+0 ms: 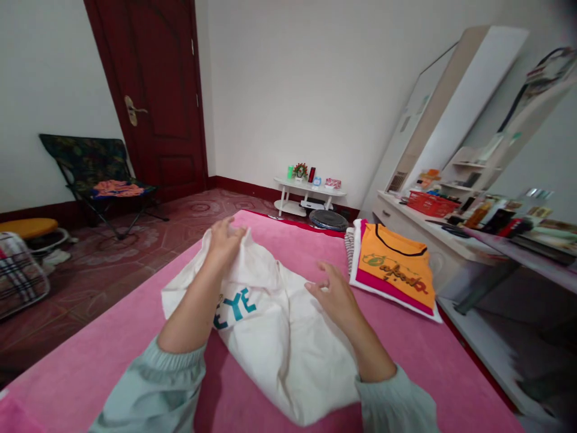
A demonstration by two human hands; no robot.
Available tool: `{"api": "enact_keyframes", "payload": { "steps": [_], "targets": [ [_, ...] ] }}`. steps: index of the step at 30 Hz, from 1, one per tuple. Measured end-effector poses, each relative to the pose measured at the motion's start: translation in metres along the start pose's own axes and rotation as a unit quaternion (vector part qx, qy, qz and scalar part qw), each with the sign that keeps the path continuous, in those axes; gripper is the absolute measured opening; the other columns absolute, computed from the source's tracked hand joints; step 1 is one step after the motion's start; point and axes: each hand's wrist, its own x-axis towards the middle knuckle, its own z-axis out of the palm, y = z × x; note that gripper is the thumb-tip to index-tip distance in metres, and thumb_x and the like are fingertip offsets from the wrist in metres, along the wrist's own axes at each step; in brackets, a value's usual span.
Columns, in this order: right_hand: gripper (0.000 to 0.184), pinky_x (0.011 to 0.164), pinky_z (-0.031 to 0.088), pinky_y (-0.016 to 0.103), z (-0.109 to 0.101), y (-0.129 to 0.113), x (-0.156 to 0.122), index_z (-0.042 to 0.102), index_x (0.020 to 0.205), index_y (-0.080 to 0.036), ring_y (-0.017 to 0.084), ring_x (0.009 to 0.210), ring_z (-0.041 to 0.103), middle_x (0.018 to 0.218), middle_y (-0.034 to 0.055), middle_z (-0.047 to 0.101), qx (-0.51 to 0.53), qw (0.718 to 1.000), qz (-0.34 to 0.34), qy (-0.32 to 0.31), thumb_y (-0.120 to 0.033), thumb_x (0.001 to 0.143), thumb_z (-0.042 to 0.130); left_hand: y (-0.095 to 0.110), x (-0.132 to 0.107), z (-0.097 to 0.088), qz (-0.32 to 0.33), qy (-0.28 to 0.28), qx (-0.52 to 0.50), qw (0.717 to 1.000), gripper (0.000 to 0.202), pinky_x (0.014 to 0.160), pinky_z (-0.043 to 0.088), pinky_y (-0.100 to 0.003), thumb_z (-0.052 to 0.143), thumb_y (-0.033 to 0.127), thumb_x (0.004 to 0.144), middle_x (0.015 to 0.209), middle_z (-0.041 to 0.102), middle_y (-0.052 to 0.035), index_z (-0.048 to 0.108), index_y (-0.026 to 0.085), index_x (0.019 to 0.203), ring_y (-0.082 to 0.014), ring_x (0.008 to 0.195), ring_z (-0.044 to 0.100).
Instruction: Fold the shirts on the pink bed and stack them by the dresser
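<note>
From my remote seat I see a dark red door (160, 102) and, beside it, a camouflage folding chair (83, 157) with orange cloth (118, 188) across its seat, near a yellow-topped stool (29, 228). On the low white table (294, 181) by the wall, I make out a green cylinder (290, 172) near the left end, a potted plant (300, 171) next to it and a patterned box (333, 183) toward the right end. Over at the dresser (391, 211), I find a red basket (431, 204) close to the front edge, with crowded bottles (480, 211) farther along, their labels too blurred for me to read.
</note>
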Motion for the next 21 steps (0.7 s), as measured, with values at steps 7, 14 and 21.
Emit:
{"api": "enact_keyframes", "payload": {
  "steps": [7,14,21],
  "targets": [
    [0.101,0.107,0.032,0.045,-0.003,0.025,-0.007,0.042,0.142,-0.019,0.035,0.134,0.037,0.144,0.0164,0.044,-0.274,0.937,-0.007,-0.218,-0.054,0.055,0.080,-0.035,-0.023,0.030,-0.017,-0.267,0.317,0.910,0.052,0.101,0.038,-0.033,0.062,0.053,0.076,0.124,0.061,-0.0127,0.064,0.019,0.114,-0.0286,0.123,0.051],
    [0.112,0.104,0.036,0.042,0.017,-0.017,-0.037,0.039,0.144,-0.017,0.038,0.131,0.042,0.142,0.0210,0.045,-0.341,0.883,-0.051,-0.317,-0.031,0.045,0.088,-0.053,-0.025,0.016,0.015,-0.372,0.403,0.836,0.085,0.108,0.031,-0.037,0.064,0.066,0.069,0.141,0.048,-0.0161,0.049,0.019,0.137,-0.0317,0.132,0.041],
    [0.050,0.076,0.043,0.032,0.016,-0.012,-0.024,0.063,0.107,-0.021,0.028,0.092,0.064,0.099,0.0083,0.070,-0.291,0.920,-0.088,-0.250,-0.013,0.058,0.061,-0.043,-0.035,-0.049,0.134,-0.455,0.441,0.762,0.101,0.106,0.031,-0.040,0.069,0.068,0.062,0.140,0.050,-0.0150,0.034,0.026,0.146,-0.0342,0.127,0.045]
  ]
}}
